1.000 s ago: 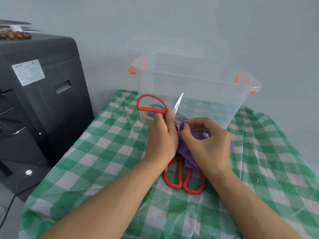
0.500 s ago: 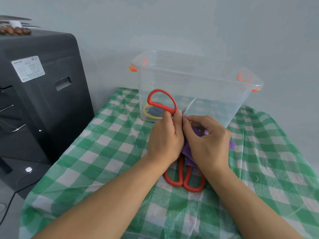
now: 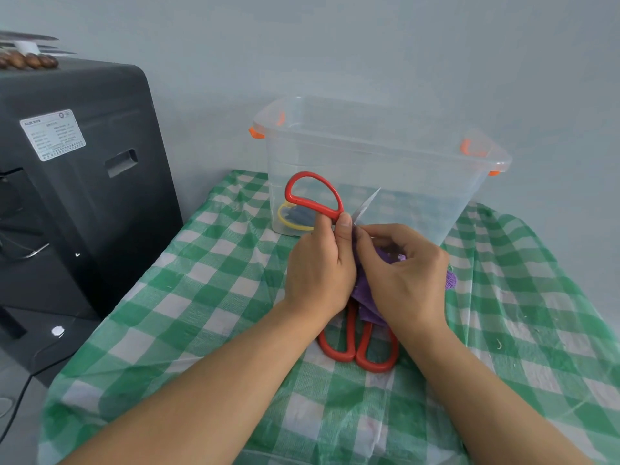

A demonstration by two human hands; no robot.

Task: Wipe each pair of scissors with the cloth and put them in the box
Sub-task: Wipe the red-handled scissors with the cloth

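My left hand (image 3: 318, 270) grips red-handled scissors (image 3: 313, 199) held open in the air, one handle loop up and one blade tip pointing up right. My right hand (image 3: 402, 276) pinches a purple cloth (image 3: 369, 297) against the lower part of that blade. A second pair of red-handled scissors (image 3: 359, 350) lies on the tablecloth below my hands, its blades hidden under them. The clear plastic box (image 3: 385, 152) with orange latches stands just behind. Inside it, at the left, lie yellow-handled scissors (image 3: 293, 216).
A green-and-white checked tablecloth (image 3: 208, 297) covers the table. A black machine (image 3: 77, 182) with a white label stands at the left, close to the table edge. A pale wall rises behind the box.
The held scissors have tilted and shifted right and slightly up, towards the box. My right hand has slid the cloth up along the blade. The camera has moved a little.
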